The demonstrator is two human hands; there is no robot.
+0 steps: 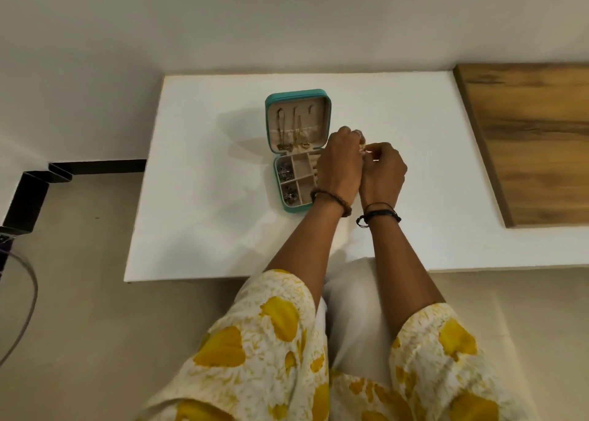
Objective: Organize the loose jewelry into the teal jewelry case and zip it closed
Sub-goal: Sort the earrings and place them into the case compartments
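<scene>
The teal jewelry case [278, 194] lies open on the white table [204, 223]. Its lid [298, 121] lies flat behind, with thin gold necklaces [298, 133] hanging inside. The base has cream compartments; silver pieces [284, 172] fill the left ones. My left hand [339, 168] and my right hand [382, 172] meet just right of the case, over its right edge. Together they pinch a small gold piece of jewelry [363, 148] between the fingertips. My left hand hides the case's right compartments.
A wooden board [535, 140] lies on the table's right side. A black metal frame [47, 178] and a cable [25, 293] are on the floor at left. White wall rises behind the table.
</scene>
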